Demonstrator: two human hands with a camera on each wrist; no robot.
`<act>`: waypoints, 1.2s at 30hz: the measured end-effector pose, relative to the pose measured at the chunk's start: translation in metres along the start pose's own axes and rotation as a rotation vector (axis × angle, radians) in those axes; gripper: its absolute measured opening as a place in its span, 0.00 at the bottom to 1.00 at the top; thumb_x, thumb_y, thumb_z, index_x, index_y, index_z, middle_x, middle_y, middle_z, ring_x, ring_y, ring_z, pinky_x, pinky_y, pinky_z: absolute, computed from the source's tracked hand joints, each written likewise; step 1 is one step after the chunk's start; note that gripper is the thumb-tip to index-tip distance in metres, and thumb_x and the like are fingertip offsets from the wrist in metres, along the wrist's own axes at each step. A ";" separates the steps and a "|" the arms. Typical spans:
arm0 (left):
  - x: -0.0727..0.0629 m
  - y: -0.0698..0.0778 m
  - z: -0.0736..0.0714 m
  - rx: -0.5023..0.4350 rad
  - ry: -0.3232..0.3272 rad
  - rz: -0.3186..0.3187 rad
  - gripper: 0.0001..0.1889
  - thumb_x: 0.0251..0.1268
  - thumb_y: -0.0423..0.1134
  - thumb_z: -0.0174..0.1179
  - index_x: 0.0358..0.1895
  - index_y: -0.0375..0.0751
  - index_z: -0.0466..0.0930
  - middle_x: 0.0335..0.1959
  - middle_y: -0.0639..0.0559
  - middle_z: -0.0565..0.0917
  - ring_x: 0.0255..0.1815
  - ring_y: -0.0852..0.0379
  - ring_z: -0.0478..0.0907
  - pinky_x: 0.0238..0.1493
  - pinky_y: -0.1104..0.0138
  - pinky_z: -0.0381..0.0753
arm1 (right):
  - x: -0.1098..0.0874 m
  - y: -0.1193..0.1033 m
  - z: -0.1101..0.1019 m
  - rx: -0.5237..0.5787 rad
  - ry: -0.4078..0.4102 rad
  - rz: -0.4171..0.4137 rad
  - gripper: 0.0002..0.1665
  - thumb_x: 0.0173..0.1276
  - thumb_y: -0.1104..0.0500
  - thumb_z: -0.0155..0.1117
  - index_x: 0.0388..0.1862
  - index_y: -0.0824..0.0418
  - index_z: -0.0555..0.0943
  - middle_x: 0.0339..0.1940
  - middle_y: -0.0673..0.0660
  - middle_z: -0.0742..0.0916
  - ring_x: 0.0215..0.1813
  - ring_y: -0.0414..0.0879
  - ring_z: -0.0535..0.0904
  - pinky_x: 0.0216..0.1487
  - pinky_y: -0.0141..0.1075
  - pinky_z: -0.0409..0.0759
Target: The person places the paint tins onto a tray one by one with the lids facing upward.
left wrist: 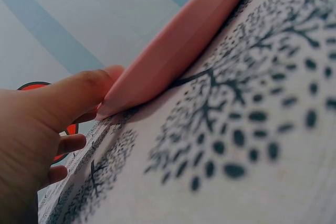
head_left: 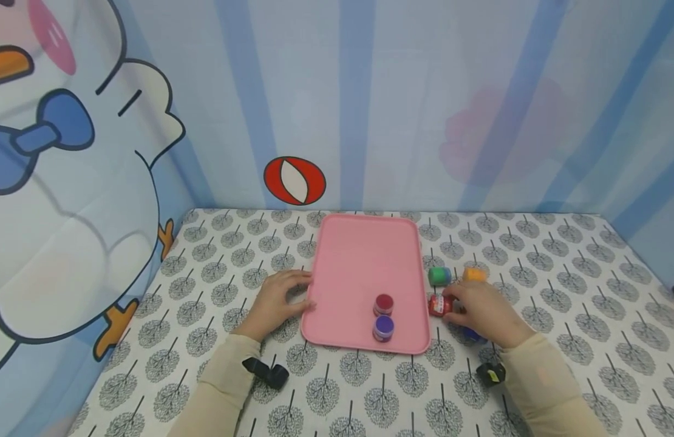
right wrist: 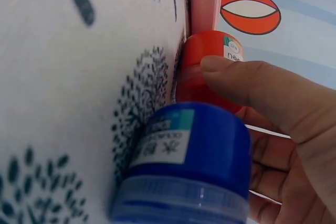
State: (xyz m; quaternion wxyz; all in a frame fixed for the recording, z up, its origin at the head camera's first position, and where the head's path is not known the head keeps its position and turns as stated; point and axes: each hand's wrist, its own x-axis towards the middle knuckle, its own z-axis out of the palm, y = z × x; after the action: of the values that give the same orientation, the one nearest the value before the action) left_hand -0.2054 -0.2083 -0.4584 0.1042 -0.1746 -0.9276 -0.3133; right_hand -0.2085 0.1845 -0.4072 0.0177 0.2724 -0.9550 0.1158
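Observation:
My right hand pinches a red paint jar that lies on its side just right of the pink tray. In the right wrist view the thumb presses on the red jar, with other fingers behind it. A blue paint jar lies close by, partly under the hand in the head view. My left hand touches the tray's left edge with thumb and fingertips spread. Inside the tray, a red-topped jar and a purple-topped jar stand upright near the right front.
Beyond the right hand lie a green jar and an orange jar, right of the tray. A tree-patterned cloth covers the table. A striped cartoon curtain hangs behind. Each wrist wears a small black device.

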 end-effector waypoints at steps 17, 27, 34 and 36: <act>0.001 0.001 -0.002 0.002 0.001 0.000 0.25 0.50 0.46 0.72 0.54 0.44 0.81 0.60 0.49 0.80 0.65 0.45 0.72 0.71 0.43 0.61 | 0.000 -0.001 0.000 0.022 0.042 -0.019 0.14 0.52 0.56 0.75 0.38 0.55 0.82 0.34 0.50 0.85 0.38 0.45 0.80 0.43 0.44 0.82; -0.002 0.001 -0.001 0.005 0.001 0.010 0.26 0.50 0.46 0.71 0.54 0.43 0.81 0.61 0.48 0.80 0.65 0.44 0.72 0.71 0.44 0.62 | -0.001 -0.003 -0.004 -0.014 0.084 -0.073 0.17 0.52 0.56 0.75 0.40 0.60 0.83 0.32 0.50 0.84 0.36 0.44 0.78 0.39 0.40 0.81; -0.001 0.001 -0.001 0.010 -0.005 0.004 0.26 0.51 0.47 0.71 0.55 0.43 0.80 0.61 0.48 0.79 0.66 0.45 0.72 0.71 0.44 0.61 | 0.003 -0.004 -0.008 -0.041 0.094 -0.086 0.19 0.51 0.56 0.76 0.41 0.61 0.84 0.30 0.48 0.83 0.35 0.41 0.74 0.39 0.38 0.79; 0.000 0.001 -0.001 0.006 -0.008 0.002 0.26 0.51 0.47 0.71 0.55 0.43 0.80 0.62 0.48 0.79 0.66 0.45 0.71 0.71 0.45 0.61 | 0.004 -0.005 -0.010 -0.052 0.102 -0.097 0.18 0.51 0.56 0.76 0.41 0.60 0.84 0.28 0.47 0.82 0.35 0.41 0.73 0.39 0.38 0.77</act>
State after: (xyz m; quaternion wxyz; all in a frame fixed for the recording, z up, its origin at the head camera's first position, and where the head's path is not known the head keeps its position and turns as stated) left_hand -0.2045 -0.2083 -0.4571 0.1014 -0.1766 -0.9288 -0.3097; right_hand -0.2092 0.1806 -0.3964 0.0789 0.3116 -0.9413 0.1035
